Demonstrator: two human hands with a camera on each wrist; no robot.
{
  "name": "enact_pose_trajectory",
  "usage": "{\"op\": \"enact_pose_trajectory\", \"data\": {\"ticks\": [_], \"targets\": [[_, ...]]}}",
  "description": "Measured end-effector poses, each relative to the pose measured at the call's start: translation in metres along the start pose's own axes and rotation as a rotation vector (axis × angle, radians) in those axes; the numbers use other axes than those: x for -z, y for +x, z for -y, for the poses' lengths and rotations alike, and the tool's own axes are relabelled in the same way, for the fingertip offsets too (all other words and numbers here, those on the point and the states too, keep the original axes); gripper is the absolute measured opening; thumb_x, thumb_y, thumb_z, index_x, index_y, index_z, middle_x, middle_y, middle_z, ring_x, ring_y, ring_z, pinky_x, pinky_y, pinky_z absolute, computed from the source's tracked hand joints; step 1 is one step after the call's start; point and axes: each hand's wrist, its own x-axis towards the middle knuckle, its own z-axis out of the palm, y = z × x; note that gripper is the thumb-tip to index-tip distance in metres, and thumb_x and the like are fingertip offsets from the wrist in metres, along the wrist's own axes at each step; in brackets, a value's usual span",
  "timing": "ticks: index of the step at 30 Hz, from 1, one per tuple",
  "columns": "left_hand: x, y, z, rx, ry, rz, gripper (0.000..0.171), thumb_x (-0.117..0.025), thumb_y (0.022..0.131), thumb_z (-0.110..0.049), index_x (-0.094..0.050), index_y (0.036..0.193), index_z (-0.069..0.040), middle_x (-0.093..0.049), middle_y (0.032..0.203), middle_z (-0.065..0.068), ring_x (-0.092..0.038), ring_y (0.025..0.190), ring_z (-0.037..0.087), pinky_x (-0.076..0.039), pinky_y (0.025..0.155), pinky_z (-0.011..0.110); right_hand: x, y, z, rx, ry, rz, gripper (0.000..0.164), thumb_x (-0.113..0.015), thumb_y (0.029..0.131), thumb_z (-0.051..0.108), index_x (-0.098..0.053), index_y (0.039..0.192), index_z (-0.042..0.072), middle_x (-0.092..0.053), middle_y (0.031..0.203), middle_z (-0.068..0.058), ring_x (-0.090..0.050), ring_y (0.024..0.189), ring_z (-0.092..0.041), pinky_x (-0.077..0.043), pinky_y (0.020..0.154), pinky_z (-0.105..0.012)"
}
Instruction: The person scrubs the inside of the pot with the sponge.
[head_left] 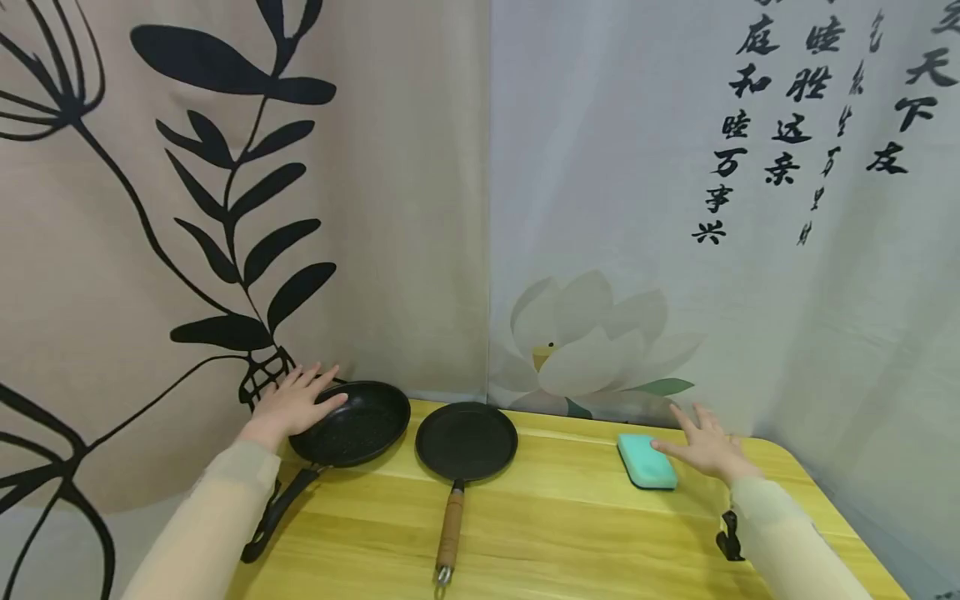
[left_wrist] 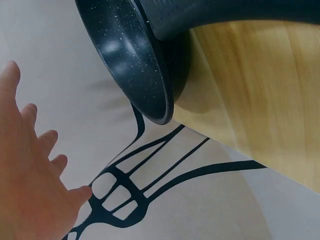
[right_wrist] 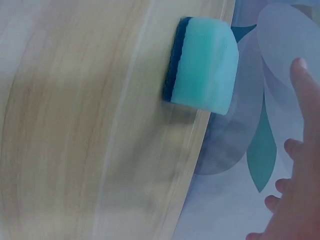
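A black frying pan (head_left: 365, 427) with a speckled inside lies at the table's left, its dark handle (head_left: 279, 515) slanting toward the front left. Over the pan's left rim in the head view, my left hand (head_left: 288, 407) is spread; the left wrist view shows this hand (left_wrist: 37, 165) apart from the pan (left_wrist: 125, 55). A flat black pan (head_left: 467, 442) with a wooden handle (head_left: 450, 529) lies right of it. On the right sits a turquoise sponge (head_left: 648, 462) with a dark underside. My right hand (head_left: 708, 446), fingers spread, hovers beside the sponge (right_wrist: 204, 65) and holds nothing.
The wooden table (head_left: 570, 533) has its back edge close to a printed curtain (head_left: 412, 208) with black leaves, a pale lotus and dark writing. At the right, the table corner is rounded, near my right forearm. A black strap (head_left: 729, 536) shows at my right wrist.
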Motion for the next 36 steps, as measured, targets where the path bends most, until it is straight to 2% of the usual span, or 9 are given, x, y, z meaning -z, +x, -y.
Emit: {"op": "enact_pose_trajectory", "data": {"ticks": [7,12,17,20,23,28,33,36], "targets": [[-0.001,0.002,0.001,0.008,0.005,0.005,0.080,-0.033,0.095,-0.068,-0.023,0.155,-0.016,-0.016,0.157,0.024,-0.007,0.140,0.050,-0.007,0.101,0.074,-0.004,-0.004,0.012,0.039,0.057,-0.017,0.096,-0.055,0.086,0.067,-0.024,0.152,0.004,-0.008,0.150,-0.038,-0.010,0.132,-0.061,-0.005,0.090,-0.081],[0.003,-0.001,-0.010,-0.048,-0.010,-0.053,0.076,-0.033,0.097,-0.064,-0.028,0.154,-0.013,-0.022,0.155,0.024,-0.012,0.140,0.049,-0.010,0.101,0.073,-0.012,-0.014,0.023,0.071,0.099,-0.014,0.090,-0.060,0.089,0.057,-0.029,0.150,-0.001,-0.013,0.148,-0.040,-0.020,0.129,-0.063,-0.016,0.087,-0.082],[0.008,-0.012,-0.028,-0.146,-0.037,-0.145,0.066,-0.041,0.100,-0.053,-0.038,0.149,-0.009,-0.036,0.148,0.024,-0.028,0.135,0.047,-0.024,0.101,0.068,-0.023,-0.027,0.030,0.105,0.184,-0.022,0.080,-0.060,0.092,0.050,-0.035,0.146,-0.004,-0.017,0.146,-0.042,-0.025,0.126,-0.064,-0.027,0.085,-0.078],[0.007,-0.022,-0.040,-0.183,-0.079,-0.184,0.062,-0.046,0.100,-0.049,-0.044,0.146,-0.008,-0.044,0.143,0.023,-0.037,0.130,0.046,-0.031,0.099,0.064,-0.028,-0.034,0.037,0.098,0.270,-0.007,0.076,-0.060,0.094,0.044,-0.035,0.146,-0.006,-0.016,0.146,-0.043,-0.021,0.127,-0.065,-0.028,0.089,-0.075],[0.003,-0.030,-0.056,-0.221,-0.142,-0.209,0.059,-0.052,0.099,-0.045,-0.047,0.144,-0.007,-0.048,0.140,0.021,-0.043,0.126,0.044,-0.034,0.099,0.061,-0.035,-0.042,0.044,0.053,0.346,0.010,0.074,-0.059,0.095,0.041,-0.033,0.147,-0.006,-0.013,0.147,-0.043,-0.016,0.129,-0.064,-0.025,0.093,-0.075],[-0.007,-0.039,-0.087,-0.269,-0.229,-0.223,0.057,-0.057,0.097,-0.043,-0.050,0.142,-0.009,-0.052,0.137,0.017,-0.047,0.124,0.040,-0.037,0.098,0.057,-0.044,-0.046,0.048,-0.005,0.413,0.006,0.073,-0.058,0.096,0.038,-0.031,0.147,-0.007,-0.008,0.148,-0.042,-0.012,0.131,-0.064,-0.019,0.097,-0.075],[-0.019,-0.048,-0.110,-0.280,-0.323,-0.221,0.056,-0.058,0.096,-0.046,-0.052,0.142,-0.015,-0.051,0.138,0.011,-0.049,0.124,0.034,-0.040,0.097,0.054,-0.045,-0.043,0.047,-0.020,0.420,0.003,0.074,-0.057,0.097,0.041,-0.031,0.147,-0.007,-0.007,0.148,-0.042,-0.010,0.131,-0.063,-0.017,0.098,-0.075],[-0.027,-0.054,-0.121,-0.269,-0.410,-0.194,0.055,-0.059,0.095,-0.045,-0.051,0.142,-0.017,-0.050,0.138,0.006,-0.052,0.122,0.030,-0.043,0.095,0.052,-0.048,-0.042,0.045,-0.023,0.418,0.000,0.074,-0.056,0.097,0.042,-0.031,0.146,-0.008,-0.007,0.148,-0.042,-0.010,0.132,-0.063,-0.017,0.099,-0.074]]}}
